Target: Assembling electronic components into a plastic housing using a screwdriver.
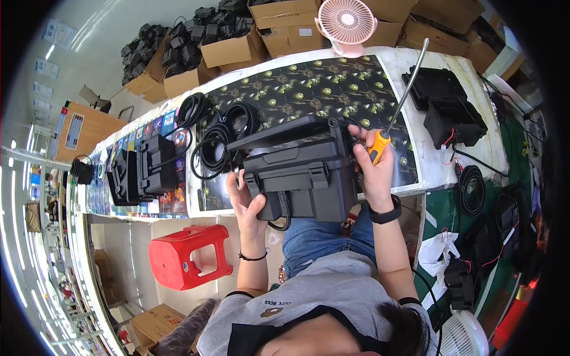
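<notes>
1. An assembly workshop: beyond the right hand [374, 169], cardboard boxes [228, 50] heaped with black parts.
2. Coiled cables [222, 133] just past the left hand [246, 202]; matching black casings [451, 107] right of the right hand.

White workbench [436, 172], patterned mat [309, 89]; red stool [187, 255] on pale floor; cardboard boxes [285, 26] behind.

Two fans show: one pink fan [346, 24], one white fan [464, 335]. One red stool [189, 255], one screwdriver [396, 107].
</notes>
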{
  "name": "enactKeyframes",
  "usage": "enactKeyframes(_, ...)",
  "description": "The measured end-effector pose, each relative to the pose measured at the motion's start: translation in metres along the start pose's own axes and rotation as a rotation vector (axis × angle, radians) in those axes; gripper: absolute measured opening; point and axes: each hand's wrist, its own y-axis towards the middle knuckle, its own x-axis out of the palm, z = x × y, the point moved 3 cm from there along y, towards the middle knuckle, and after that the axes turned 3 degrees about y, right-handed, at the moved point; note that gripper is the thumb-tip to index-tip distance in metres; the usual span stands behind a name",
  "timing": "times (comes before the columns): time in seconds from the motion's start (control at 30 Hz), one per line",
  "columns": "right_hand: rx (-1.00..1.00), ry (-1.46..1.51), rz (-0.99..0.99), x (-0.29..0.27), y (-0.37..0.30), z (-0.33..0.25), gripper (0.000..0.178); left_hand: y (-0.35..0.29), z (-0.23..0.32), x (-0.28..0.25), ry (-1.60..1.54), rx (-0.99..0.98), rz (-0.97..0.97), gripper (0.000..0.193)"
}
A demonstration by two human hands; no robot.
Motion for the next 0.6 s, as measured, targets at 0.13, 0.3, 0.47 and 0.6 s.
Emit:
enactKeyframes(0.13,-0.161,-0.028,-0.185,-0.014,0.013,0.008,0.031,0.011,0.018,0.017,0.017,-0.184,-0.046,0.080)
enactKeyframes(0.3,-0.160,0.017,-0.210,-0.019,0.015,0.015,0.042,0.006,0.016,0.005,-0.009,-0.352,-0.139,0.075)
enactKeyframes(0.47,-0.152,0.035,-0.165,-0.009,0.006,0.028,0.039,-0.014,0.021,0.002,0.291,-0.180,-0.178,0.069)
enactKeyframes(0.6,-0.090,0.073,-0.135,0.005,0.006,0.035,0.031,-0.023,0.035,0.011,0.594,0.211,-0.075,0.052)
